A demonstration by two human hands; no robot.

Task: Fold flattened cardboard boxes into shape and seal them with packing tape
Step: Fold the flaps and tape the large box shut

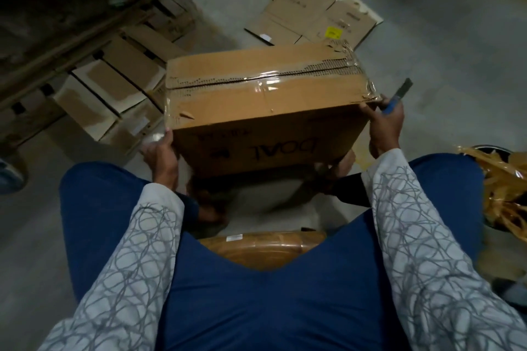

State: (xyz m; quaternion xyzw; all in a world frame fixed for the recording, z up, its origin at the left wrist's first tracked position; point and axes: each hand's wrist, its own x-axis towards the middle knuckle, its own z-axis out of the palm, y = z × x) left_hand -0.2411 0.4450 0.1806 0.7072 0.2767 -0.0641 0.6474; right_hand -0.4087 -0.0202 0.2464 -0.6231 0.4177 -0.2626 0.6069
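Here, box [265,100] lying crosswise, taped seam up, left hand [159,151], right hand [387,122] gripping its ends

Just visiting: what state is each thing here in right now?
Cardboard box: folded into shape, top seam taped, held between both hands.
Left hand: grips the box's left edge.
Right hand: grips the cutter, fingertips touching the box.
Cutter: in the right hand, tip away from box.
Flattened cardboard: lying unfolded on the floor.
Tape roll: lying between the legs, untouched.
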